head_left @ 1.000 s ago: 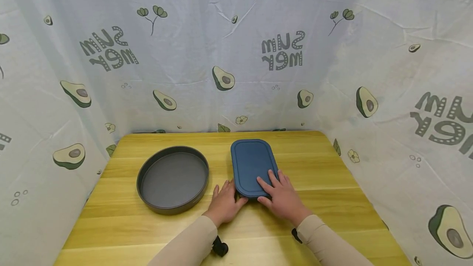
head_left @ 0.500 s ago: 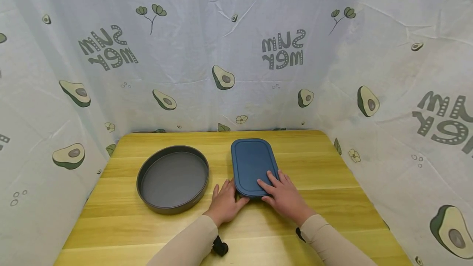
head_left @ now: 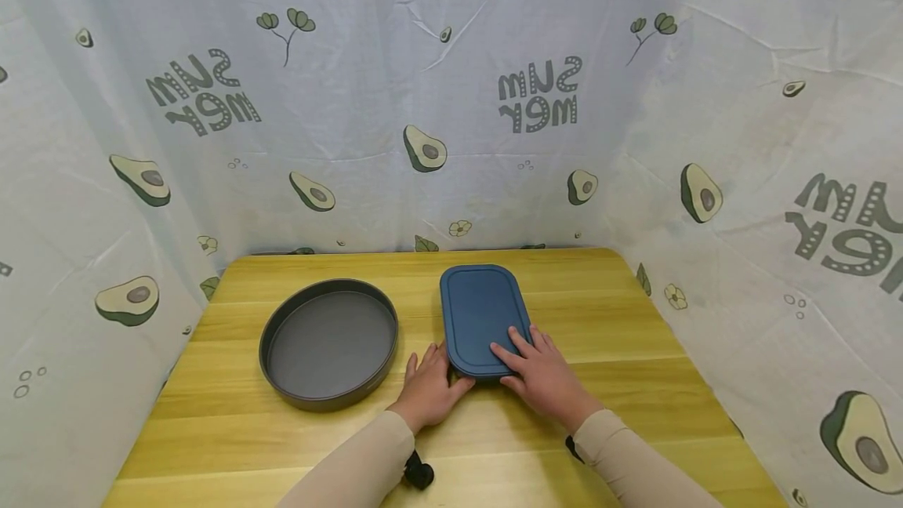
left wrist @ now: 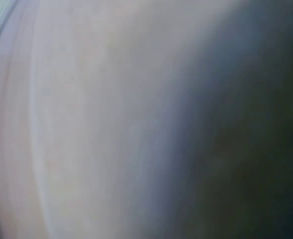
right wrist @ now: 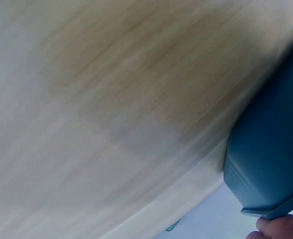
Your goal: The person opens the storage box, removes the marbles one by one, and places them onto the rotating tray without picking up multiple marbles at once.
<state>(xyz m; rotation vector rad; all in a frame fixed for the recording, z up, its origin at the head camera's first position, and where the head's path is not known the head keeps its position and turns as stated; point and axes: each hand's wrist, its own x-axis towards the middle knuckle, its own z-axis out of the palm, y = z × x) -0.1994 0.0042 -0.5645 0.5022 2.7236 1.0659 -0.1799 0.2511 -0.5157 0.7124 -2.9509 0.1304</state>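
A blue rectangular container with a lid (head_left: 483, 312) lies flat on the table, right of centre. My left hand (head_left: 426, 394) rests at its near left corner, fingers along the left side and thumb toward the near edge. On the near right part of the lid lies my right hand (head_left: 546, 382), fingers spread, its thumb by the near edge. In the right wrist view the container's side (right wrist: 271, 144) is at the right, with fingertips (right wrist: 281, 228) at its rim. The left wrist view is too blurred to show the left hand.
A round dark grey pan (head_left: 331, 343) with a low wall stands left of the container on the wooden table (head_left: 600, 320). A white curtain (head_left: 480, 194) printed with avocados closes off the back and both sides. A black strap part (head_left: 418, 473) sits below the left wrist.
Both hands stay at the container, which has not moved. The right thumb has shifted slightly right along the near edge since a second ago.
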